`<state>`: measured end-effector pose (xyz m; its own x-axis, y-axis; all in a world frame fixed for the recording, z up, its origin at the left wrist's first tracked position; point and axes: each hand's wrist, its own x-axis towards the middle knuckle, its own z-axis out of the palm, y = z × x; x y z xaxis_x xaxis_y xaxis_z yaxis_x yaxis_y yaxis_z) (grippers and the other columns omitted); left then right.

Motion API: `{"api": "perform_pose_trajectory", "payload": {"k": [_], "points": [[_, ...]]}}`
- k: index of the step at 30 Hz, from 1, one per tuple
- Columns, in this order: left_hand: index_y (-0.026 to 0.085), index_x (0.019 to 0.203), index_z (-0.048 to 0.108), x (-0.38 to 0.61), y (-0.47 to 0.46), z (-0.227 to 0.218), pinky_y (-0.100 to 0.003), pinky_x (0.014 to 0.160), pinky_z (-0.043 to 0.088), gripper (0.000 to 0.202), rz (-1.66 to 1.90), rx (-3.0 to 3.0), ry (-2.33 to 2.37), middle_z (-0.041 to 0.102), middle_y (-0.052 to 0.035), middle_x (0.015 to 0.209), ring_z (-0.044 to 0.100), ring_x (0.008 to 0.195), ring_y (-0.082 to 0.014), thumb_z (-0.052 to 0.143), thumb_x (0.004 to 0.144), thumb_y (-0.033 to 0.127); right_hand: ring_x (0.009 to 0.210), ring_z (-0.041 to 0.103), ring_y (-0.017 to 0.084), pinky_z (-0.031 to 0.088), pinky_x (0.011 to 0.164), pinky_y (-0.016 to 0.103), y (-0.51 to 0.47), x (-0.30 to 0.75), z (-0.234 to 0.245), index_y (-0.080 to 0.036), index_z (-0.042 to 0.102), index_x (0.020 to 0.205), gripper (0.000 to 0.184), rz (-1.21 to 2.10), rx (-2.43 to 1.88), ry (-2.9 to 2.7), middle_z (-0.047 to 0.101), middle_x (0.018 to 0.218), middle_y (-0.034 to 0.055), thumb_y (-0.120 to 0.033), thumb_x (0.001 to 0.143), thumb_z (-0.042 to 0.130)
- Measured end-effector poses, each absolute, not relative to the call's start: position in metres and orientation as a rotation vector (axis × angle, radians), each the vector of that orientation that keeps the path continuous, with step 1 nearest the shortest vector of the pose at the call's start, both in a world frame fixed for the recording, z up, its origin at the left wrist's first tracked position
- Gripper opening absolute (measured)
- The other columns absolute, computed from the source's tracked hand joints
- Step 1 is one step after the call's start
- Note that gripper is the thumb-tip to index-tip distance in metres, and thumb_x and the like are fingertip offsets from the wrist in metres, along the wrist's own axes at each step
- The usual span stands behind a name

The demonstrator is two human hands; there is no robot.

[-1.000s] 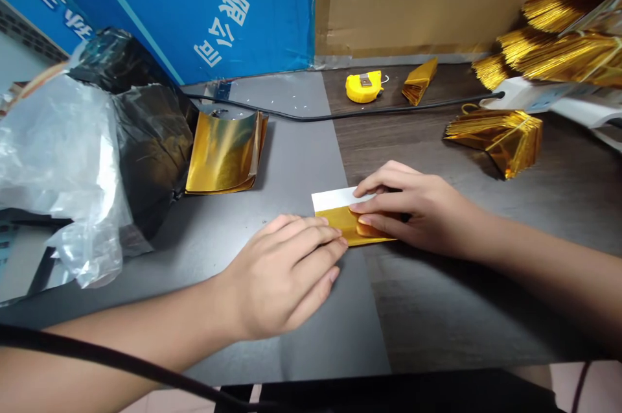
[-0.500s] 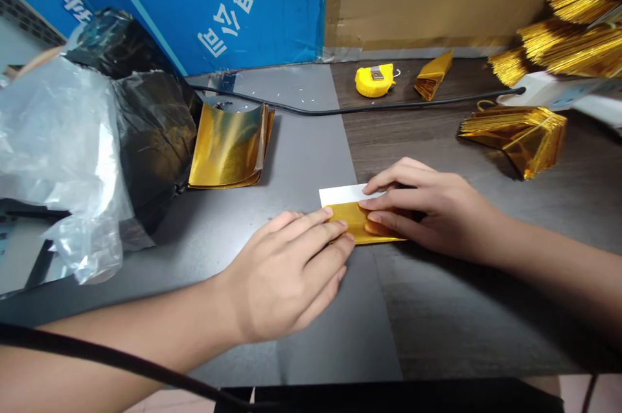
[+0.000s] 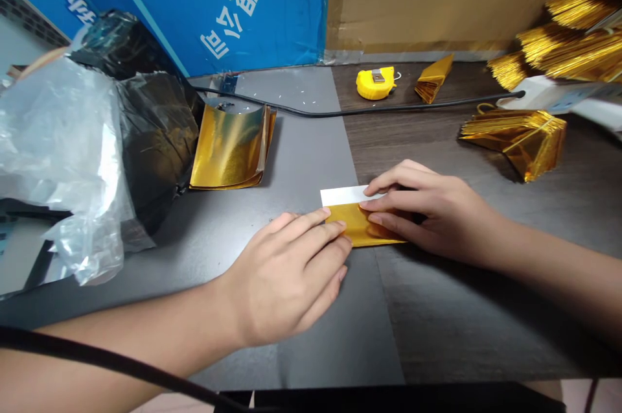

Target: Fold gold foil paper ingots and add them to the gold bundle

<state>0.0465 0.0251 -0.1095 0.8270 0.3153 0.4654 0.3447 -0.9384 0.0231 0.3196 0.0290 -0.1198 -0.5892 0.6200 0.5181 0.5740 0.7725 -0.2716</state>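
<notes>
L hand (image 3: 284, 280) lay flat, palm down, w/ fingertips on the left edge of a folded gold foil strip (image 3: 357, 225); it was open, pressing rather than gripping. R hand (image 3: 432, 209) came in from the right, fingers curled over the strip's right part. Whether it was actually pinching couldn't be told, since the thumb and the underside were hidden. The strip lay flat near the middle of the work area, across the join of a grey mat (image 3: 301, 153) and a dark wood-grain tabletop (image 3: 437, 141), w/ a white paper band (image 3: 343, 195) showing along its far edge.

Farther off, a curled stack of gold foil sheets (image 3: 232, 147) sat on the mat, left of the hands. A yellow tape measure (image 3: 375, 83) and a small folded foil bundle (image 3: 434, 79) sat far right, past a black cable (image 3: 340, 113). A larger fanned foil stack (image 3: 515, 141) lay right of the hands, below a white power strip (image 3: 539, 94).

Risks, est.: thin foil could slide on the smooth mat if either hand's pressure eased, skewing the layers vs. the white band. The step at the mat-table join could also put an uneven crease in it.
</notes>
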Motion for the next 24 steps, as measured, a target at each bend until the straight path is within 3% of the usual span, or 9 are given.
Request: {"api": "perform_pose_trajectory", "payload": {"k": [11,21,24], "points": [[0.011,0.117,0.068,0.0466,0.025,-0.1119,-0.043,0.092,0.058,0.025,-0.711,-3.01,-0.571,0.07,-0.0092,0.12,0.065,0.119,-0.0284,0.056,0.098,0.021,0.091,0.061,0.016,0.052,0.081,0.029,0.029,0.3168,-0.1186,-0.014,0.076,0.101,0.013,0.087,-0.892,-2.362,0.069,0.102,0.0096,-0.015,0.097,0.064],[0.004,0.13,0.057,0.0486,0.0266,-0.1108,-0.045,0.087,0.057,0.038,-0.624,-3.119,-0.589,0.065,-0.0164,0.121,0.061,0.113,-0.0295,0.052,0.099,0.025,0.093,0.061,0.018,0.055,0.081,0.032,0.0345,0.3213,-0.1173,-0.015,0.076,0.093,0.014,0.052,-0.856,-2.425,0.07,0.105,0.0103,-0.017,0.098,0.063],[0.002,0.132,0.056,0.0471,0.0246,-0.109,-0.046,0.086,0.056,0.043,-0.597,-3.123,-0.518,0.066,-0.0167,0.12,0.061,0.112,-0.0305,0.053,0.099,0.029,0.096,0.063,0.019,0.056,0.084,0.034,0.038,0.3233,-0.1146,-0.016,0.077,0.101,0.015,0.065,-0.797,-2.478,0.071,0.109,0.011,-0.02,0.099,0.062]]}}
